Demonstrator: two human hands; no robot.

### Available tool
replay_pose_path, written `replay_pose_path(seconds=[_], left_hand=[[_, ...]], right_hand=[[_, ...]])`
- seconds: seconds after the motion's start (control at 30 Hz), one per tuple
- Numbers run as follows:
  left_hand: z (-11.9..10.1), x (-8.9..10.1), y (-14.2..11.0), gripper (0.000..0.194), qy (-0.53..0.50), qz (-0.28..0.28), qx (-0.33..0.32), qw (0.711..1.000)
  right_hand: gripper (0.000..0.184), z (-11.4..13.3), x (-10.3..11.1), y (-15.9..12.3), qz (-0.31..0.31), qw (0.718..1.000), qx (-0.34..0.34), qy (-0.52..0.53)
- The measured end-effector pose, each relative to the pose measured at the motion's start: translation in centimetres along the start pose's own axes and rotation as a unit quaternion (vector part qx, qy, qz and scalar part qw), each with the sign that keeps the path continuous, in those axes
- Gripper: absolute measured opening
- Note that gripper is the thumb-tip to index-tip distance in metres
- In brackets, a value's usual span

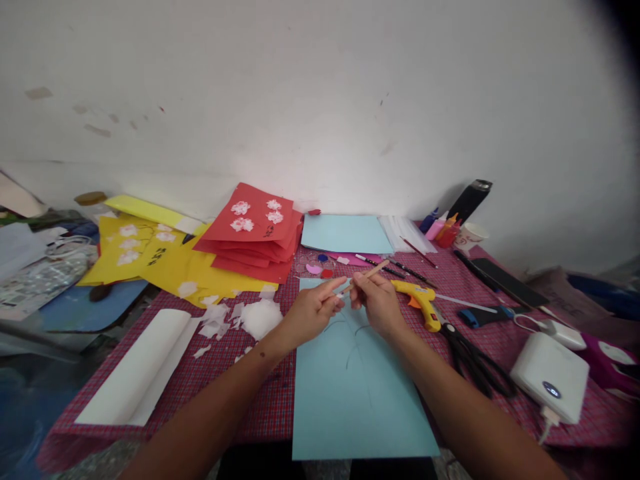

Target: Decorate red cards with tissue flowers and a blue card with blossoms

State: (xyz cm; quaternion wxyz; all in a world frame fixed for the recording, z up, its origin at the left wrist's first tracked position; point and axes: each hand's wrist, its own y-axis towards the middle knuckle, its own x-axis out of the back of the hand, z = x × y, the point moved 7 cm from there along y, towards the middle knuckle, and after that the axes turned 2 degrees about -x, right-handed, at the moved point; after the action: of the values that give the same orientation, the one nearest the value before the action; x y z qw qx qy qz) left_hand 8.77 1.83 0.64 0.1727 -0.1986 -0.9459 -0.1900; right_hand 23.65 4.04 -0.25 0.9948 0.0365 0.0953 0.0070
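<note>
In my right hand (376,300) is a slim wooden stick (377,268), pinched between the fingers and slanting down to the left. Its lower end reaches the fingertips of my left hand (316,307). That hand has its index finger stretched out and the other fingers curled in; a tiny pale bit shows at the fingertips, too small to name. Both hands are over the upper part of a light blue paper sheet (360,400), which bears several thin dark curved lines and overhangs the table's front edge.
Red cards (250,227) and yellow cards (175,267) lie left, near torn white paper (215,320) and a folded white sheet (135,373). Rightward are a yellow glue gun (423,300), black scissors (475,360), a white power bank (550,377), paint bottles (447,230) and a black flask (470,200).
</note>
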Motion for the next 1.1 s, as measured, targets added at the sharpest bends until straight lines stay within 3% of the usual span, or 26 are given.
replay_pose_path(seconds=[0.4, 0.83, 1.1], left_hand=[[-0.2, -0.4, 0.1, 0.047, -0.049, 0.024, 0.025, 0.998], [0.0, 0.0, 0.2, 0.046, -0.002, 0.008, 0.011, 1.000], [0.8, -0.2, 0.1, 0.047, -0.031, 0.011, 0.027, 0.999]], right_hand=[[0.034, -0.3, 0.2, -0.1, -0.031, 0.999, -0.008, 0.016], [0.035, -0.6, -0.2, 0.0, 0.006, 1.000, -0.007, -0.026], [0.035, -0.2, -0.6, -0.1, 0.026, 0.999, 0.002, -0.040]])
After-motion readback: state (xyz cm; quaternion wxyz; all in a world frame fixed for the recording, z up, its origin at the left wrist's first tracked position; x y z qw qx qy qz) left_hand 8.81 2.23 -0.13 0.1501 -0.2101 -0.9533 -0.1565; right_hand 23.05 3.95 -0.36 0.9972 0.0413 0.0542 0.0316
